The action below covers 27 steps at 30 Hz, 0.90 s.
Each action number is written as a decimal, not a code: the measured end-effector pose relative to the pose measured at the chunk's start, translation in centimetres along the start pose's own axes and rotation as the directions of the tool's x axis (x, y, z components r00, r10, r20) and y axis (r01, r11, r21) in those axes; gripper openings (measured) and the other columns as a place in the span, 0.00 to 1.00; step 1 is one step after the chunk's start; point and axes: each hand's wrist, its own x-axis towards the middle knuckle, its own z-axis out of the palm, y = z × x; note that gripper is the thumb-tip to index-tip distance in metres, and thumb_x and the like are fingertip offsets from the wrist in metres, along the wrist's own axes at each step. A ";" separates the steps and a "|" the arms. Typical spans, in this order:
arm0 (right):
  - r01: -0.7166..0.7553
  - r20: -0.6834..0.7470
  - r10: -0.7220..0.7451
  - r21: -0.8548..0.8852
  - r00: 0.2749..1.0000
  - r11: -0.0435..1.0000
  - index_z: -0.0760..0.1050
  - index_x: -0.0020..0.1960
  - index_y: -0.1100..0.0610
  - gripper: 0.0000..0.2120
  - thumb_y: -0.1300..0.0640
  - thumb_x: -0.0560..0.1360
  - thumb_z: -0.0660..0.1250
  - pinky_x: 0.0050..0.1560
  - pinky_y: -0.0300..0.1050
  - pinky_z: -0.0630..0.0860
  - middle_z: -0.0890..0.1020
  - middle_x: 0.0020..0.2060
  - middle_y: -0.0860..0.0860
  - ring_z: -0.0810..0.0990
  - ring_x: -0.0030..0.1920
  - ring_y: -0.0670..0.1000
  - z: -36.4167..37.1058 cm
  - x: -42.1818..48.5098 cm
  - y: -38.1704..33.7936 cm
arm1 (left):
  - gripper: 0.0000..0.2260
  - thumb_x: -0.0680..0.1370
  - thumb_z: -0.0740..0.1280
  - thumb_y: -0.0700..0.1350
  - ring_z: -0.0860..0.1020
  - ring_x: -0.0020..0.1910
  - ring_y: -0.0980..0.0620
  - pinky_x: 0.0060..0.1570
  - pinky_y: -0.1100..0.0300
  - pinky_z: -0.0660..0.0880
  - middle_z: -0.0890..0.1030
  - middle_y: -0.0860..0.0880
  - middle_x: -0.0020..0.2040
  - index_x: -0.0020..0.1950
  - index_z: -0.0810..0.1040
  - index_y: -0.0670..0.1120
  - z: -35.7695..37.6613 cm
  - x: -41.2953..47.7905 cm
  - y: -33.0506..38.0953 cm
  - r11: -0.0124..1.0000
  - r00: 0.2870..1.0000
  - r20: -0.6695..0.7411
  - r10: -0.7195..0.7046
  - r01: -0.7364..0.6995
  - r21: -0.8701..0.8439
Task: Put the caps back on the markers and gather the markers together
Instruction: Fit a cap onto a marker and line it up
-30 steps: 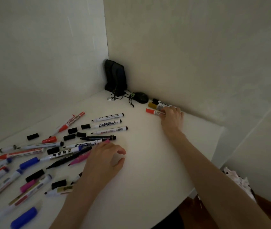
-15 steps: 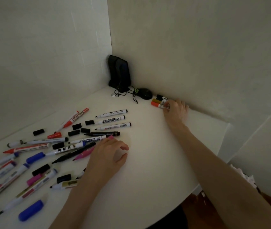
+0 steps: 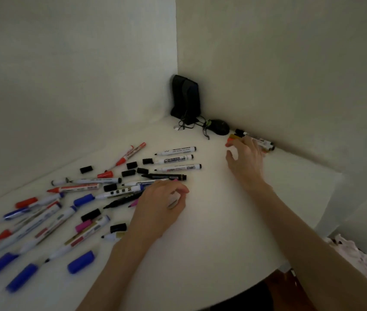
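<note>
Many markers [image 3: 175, 159] lie scattered on the white table [image 3: 222, 232], most uncapped, with loose black caps [image 3: 86, 169] and blue caps [image 3: 81, 262] among them. A small pile of capped markers [image 3: 261, 142] lies against the right wall. My right hand [image 3: 245, 160] hovers at that pile with its fingers spread and relaxed, an orange marker end [image 3: 230, 138] at its fingertips. My left hand [image 3: 159, 207] rests at the edge of the scattered markers. Its fingers curl round a white marker [image 3: 173, 201] that is mostly hidden. A pink marker [image 3: 133, 203] sticks out beside it.
Two black speakers [image 3: 185, 97] stand in the corner with tangled cables, and a black mouse [image 3: 219, 127] sits next to them. Walls close the table on the left and right. The table's front edge curves at the lower right, above crumpled pale material [image 3: 352, 254].
My right hand pushed the small pile of markers toward the right wall, then lifted and spread its fingers. My left hand stayed curled in the same place.
</note>
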 end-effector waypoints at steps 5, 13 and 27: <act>0.188 0.248 -0.285 0.352 0.926 0.917 0.82 0.52 0.49 0.06 0.57 0.76 0.71 0.42 0.30 0.67 0.78 0.42 0.43 0.77 0.41 0.44 -2.0 -4.0 -8.5 | 0.08 0.78 0.65 0.46 0.78 0.50 0.63 0.54 0.69 0.72 0.81 0.61 0.50 0.53 0.81 0.55 -4.6 -2.3 -2.4 0.985 0.982 -0.074 -0.175 0.174 -0.023; 0.345 0.429 -0.633 0.576 0.644 0.741 0.81 0.53 0.45 0.12 0.41 0.74 0.71 0.44 0.36 0.76 0.79 0.44 0.40 0.78 0.44 0.41 -3.3 -12.0 -16.5 | 0.10 0.80 0.63 0.43 0.77 0.48 0.66 0.48 0.74 0.72 0.80 0.61 0.49 0.55 0.79 0.56 -10.9 -7.9 -4.9 0.935 0.921 -0.176 -0.349 0.354 0.001; 0.390 0.341 -0.656 0.589 0.674 0.707 0.80 0.55 0.47 0.09 0.45 0.77 0.67 0.47 0.39 0.77 0.78 0.46 0.39 0.78 0.46 0.42 -3.1 -13.3 -16.3 | 0.12 0.76 0.67 0.59 0.72 0.50 0.63 0.47 0.71 0.68 0.74 0.64 0.50 0.58 0.77 0.61 -13.9 -13.7 -6.1 0.864 0.848 0.246 -0.469 0.383 0.328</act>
